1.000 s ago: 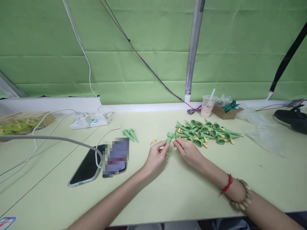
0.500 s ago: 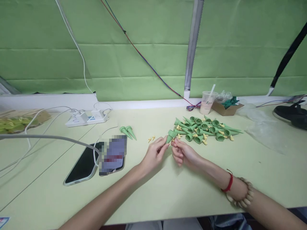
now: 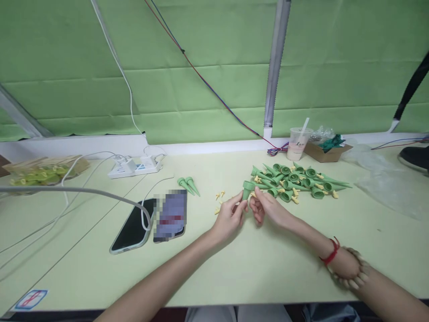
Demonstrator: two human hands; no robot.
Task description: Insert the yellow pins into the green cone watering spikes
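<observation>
The left hand (image 3: 231, 217) and right hand (image 3: 268, 209) are pinching one green spike (image 3: 246, 191) together above the table (image 3: 234, 268), two finished spikes (image 3: 188, 184) lying aside, a large pile (image 3: 296, 181) remaining.

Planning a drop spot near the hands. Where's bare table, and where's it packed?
Bare: the near strip of table in front of both forearms, and the patch between the pile of green cones and the clear plastic sheet. Crowded: the pile itself, just beyond the right hand; the left hand holds a green cone; phones and cables fill the left.
</observation>
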